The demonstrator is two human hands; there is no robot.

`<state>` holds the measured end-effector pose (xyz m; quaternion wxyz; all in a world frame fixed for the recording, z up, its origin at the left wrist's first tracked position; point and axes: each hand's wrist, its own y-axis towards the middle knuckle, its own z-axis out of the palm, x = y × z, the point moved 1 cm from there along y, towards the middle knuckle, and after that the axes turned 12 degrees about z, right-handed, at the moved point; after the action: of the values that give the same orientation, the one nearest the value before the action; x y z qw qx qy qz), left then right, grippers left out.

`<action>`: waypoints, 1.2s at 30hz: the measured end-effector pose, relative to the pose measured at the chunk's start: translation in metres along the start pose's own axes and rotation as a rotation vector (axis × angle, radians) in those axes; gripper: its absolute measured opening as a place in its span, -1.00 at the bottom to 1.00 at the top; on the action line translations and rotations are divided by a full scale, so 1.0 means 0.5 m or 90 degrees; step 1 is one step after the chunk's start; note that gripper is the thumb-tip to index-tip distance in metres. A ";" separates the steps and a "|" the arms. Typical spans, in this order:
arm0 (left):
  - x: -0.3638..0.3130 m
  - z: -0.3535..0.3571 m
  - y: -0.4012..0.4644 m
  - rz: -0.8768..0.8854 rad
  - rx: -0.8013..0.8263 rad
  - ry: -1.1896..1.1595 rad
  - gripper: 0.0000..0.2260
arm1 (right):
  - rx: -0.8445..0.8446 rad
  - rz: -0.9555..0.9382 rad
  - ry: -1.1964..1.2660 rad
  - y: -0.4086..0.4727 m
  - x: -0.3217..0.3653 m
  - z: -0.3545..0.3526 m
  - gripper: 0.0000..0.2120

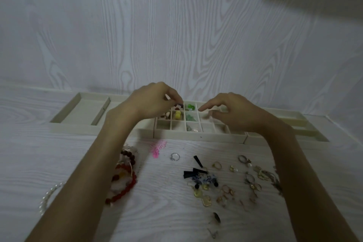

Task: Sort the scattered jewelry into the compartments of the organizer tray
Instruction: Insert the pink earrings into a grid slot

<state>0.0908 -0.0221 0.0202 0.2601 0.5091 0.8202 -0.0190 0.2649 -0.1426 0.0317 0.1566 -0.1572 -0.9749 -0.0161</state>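
My left hand pinches a small dark piece over the organizer tray far-left cells for dropping; right hand hovers empty, fingers loose.

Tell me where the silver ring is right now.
In the head view, the silver ring lies on the table just in front of the organizer tray, between the pink piece and the black strips.
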 end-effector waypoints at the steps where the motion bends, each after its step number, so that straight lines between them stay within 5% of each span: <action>1: -0.001 -0.010 -0.015 -0.004 -0.021 0.003 -0.78 | -0.001 -0.007 0.010 -0.009 0.002 -0.007 -0.76; 11: 0.035 0.008 -0.159 -0.100 -0.107 -0.014 -0.84 | 0.112 -0.053 0.036 -0.061 0.090 0.052 -0.78; 23: 0.058 0.040 -0.189 -0.112 -0.064 -0.029 -0.76 | -0.011 -0.026 0.016 -0.027 0.163 0.188 -0.89; 31: 0.046 0.030 -0.184 -0.077 -0.052 -0.348 -0.55 | 0.154 0.112 0.484 -0.021 0.138 0.143 -0.85; 36: 0.022 0.017 -0.184 -0.096 -0.035 -0.474 -0.72 | 0.198 0.171 0.641 -0.021 0.138 0.144 -0.73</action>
<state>0.0128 -0.0599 -0.0134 0.5518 0.3987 0.7047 -0.1999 0.1779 -0.1258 -0.0152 0.6261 -0.2284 -0.7417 0.0750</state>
